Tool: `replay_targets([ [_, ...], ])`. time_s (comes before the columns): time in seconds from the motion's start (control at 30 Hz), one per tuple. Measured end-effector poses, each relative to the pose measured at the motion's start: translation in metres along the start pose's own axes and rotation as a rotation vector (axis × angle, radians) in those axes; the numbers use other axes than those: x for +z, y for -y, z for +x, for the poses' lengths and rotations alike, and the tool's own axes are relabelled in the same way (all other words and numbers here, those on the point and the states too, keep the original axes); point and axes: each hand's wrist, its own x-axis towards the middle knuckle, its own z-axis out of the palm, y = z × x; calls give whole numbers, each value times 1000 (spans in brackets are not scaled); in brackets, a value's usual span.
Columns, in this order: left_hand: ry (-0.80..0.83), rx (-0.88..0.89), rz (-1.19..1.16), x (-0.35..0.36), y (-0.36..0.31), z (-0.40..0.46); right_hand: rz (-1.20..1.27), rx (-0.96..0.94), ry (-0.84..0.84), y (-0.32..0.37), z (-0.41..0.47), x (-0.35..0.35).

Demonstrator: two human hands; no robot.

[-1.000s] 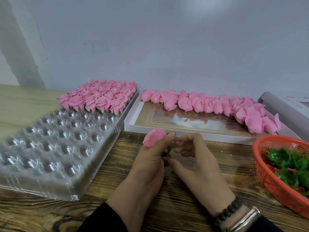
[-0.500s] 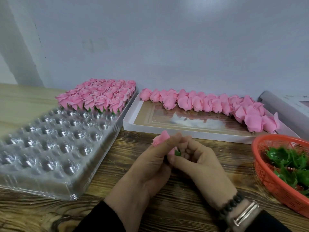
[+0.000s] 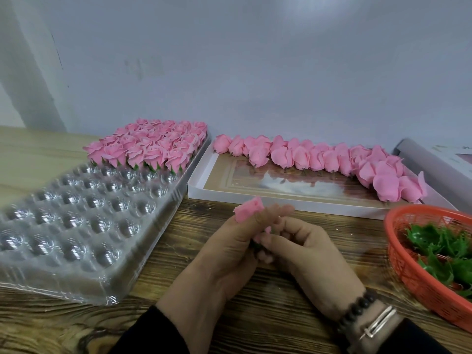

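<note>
My left hand (image 3: 224,254) grips a pink rose head (image 3: 249,212) over the wooden table, the bloom sticking out above the thumb. My right hand (image 3: 304,254) is curled against it from the right, fingertips pinching at the flower's base, where a bit of green shows. Most of the flower's underside is hidden by both hands. A clear plastic cavity tray (image 3: 76,221) lies to the left, its far rows filled with finished pink roses (image 3: 150,146). Behind the hands a white shallow box (image 3: 293,203) carries a row of loose pink rose heads (image 3: 319,157).
An orange mesh basket (image 3: 419,274) with green plastic calyx pieces (image 3: 441,251) stands at the right edge. A pale roll (image 3: 429,162) lies behind it. A grey wall closes off the back of the wooden table (image 3: 255,315).
The rose head has tilted and sunk deeper between my fingers. My right hand has closed in on its base from a more spread pose.
</note>
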Motion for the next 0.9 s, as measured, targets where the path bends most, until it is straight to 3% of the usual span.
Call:
replay_targets([
  [0.07,-33,19,44,-1,-1,-1,11,22,53,2,-2,-1],
  [0.17,-174,161,162,-4,1,0,-216,-138,-66,2,0,-1],
  [0.3,-308,354,632,-7,1,3,-371,-309,-214,5,0,-6],
  [0.57,-233,411,800,-4,3,2,-713,-446,-88,9,1,-9],
  [0.77,-255,290,408,-3,3,2,-478,-315,-96,4,-1,-7],
  [0.9,-216,291,334,-2,4,2,-468,-309,-123,3,-1,-1],
])
